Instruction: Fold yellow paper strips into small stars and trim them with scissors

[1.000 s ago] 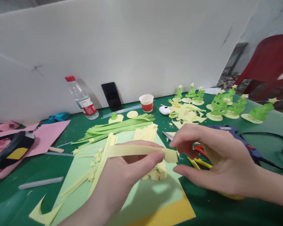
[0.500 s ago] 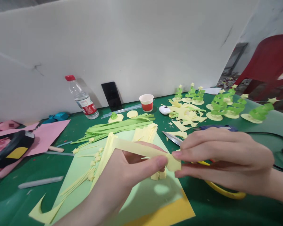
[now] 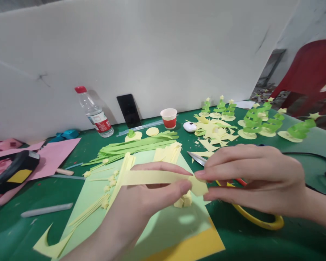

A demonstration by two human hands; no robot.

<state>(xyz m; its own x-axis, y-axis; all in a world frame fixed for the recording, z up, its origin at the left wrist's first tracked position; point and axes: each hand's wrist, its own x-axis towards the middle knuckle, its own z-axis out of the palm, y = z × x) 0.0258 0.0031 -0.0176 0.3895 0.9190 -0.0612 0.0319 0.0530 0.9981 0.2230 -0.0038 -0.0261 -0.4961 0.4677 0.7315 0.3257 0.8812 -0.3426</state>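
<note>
A pale yellow paper strip is stretched across my left hand, its right end folded into a flat angular knot. My left thumb presses the strip against the fingers just left of that fold. At the folded end, my right hand pinches the edge between thumb and fingers. Beneath the hands lies a light green sheet bearing a bundle of yellow paper strips, little paper stars and a few folded pieces. Scissors with yellow handles lie partly hidden under my right hand.
Green strips, a paper cup, a phone and a water bottle stand or lie behind. Paper scraps and spiral paper trees occupy the right. Pink paper and a black-yellow tool are left.
The strip's free left end has dropped lower and now lies more level across my left hand. My right hand has shifted slightly left, showing more of the scissors' handles.
</note>
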